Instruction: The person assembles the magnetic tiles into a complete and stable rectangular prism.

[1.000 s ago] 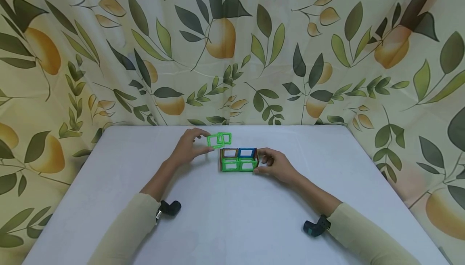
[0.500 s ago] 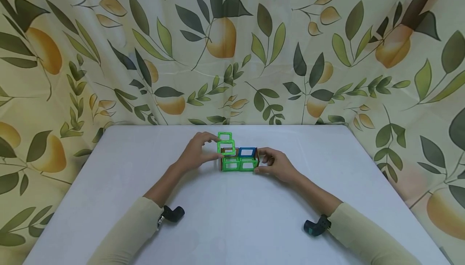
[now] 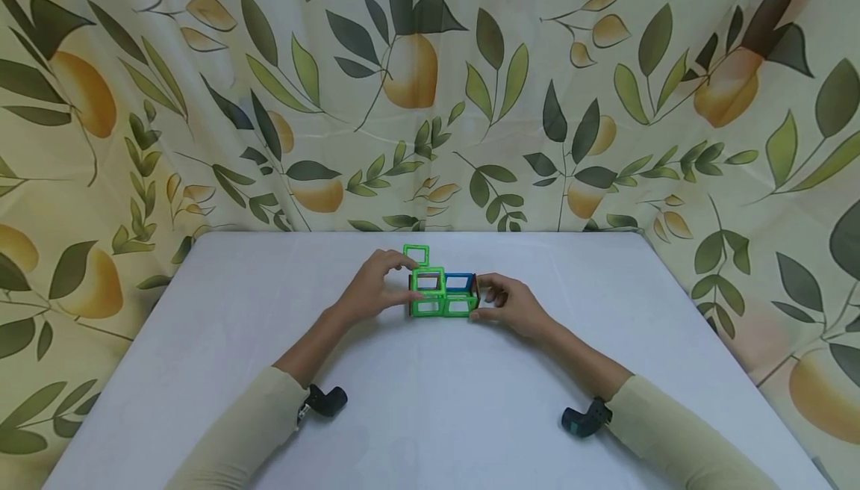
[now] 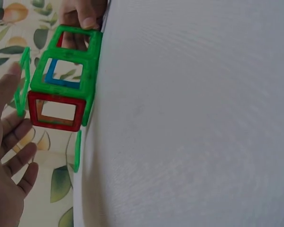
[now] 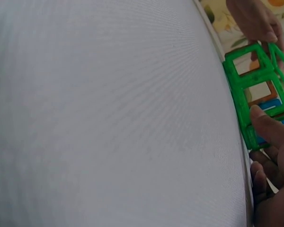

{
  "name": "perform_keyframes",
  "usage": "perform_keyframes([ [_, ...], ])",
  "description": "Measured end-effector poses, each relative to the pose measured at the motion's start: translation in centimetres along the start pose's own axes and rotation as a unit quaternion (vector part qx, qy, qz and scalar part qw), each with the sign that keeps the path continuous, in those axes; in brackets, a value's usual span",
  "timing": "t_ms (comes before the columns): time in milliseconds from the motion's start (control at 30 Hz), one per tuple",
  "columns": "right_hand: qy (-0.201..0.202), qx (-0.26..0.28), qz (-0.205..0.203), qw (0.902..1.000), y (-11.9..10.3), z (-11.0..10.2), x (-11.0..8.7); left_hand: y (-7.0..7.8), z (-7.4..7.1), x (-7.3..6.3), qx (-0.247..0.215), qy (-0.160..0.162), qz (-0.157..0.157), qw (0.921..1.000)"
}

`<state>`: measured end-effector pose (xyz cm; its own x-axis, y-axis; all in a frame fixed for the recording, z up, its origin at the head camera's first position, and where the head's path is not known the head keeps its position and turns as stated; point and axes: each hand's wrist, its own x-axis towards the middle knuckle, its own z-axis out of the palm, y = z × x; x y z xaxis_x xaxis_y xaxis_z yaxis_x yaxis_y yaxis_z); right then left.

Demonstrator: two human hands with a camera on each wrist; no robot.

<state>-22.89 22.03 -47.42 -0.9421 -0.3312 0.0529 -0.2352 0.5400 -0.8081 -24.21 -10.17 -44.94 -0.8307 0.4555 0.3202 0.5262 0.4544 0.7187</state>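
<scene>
In the head view a small open-topped box of square magnetic tiles (image 3: pixel 444 308) stands on the table. Its front is two green tiles; a blue tile (image 3: pixel 460 275) shows at the back right. A red tile (image 4: pixel 57 125) closes the left end in the left wrist view. My left hand (image 3: pixel 368 290) pinches a green magnetic tile (image 3: pixel 443 279) between thumb and fingers, tilted over the box's left half. From the left wrist it looks apart from the box (image 4: pixel 26 71). My right hand (image 3: pixel 513 305) grips the box's right end, thumb on the front.
Another green tile (image 3: pixel 427 255) lies loose on the white table (image 3: pixel 430 400) behind the box's left end. A fruit-patterned curtain (image 3: pixel 416 139) hangs along the table's far edge. Each wrist wears a black camera (image 3: pixel 328 402).
My left hand has carried the green tile rightward and toward me, from beside the loose tile to over the box's left half. My right hand and the box have stayed put.
</scene>
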Motion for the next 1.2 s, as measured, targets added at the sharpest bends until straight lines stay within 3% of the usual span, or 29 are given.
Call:
perform_keyframes([
  [467, 0.007, -0.011, 0.0, 0.9999, 0.34, 0.12, 0.12, -0.26, 0.68, -0.3, 0.038, -0.011, -0.019, 0.999],
  [1200, 0.004, -0.004, 0.008, 1.0, 0.08, 0.19, 0.03, 0.08, 0.74, -0.29, 0.032, -0.02, -0.028, 0.9989],
])
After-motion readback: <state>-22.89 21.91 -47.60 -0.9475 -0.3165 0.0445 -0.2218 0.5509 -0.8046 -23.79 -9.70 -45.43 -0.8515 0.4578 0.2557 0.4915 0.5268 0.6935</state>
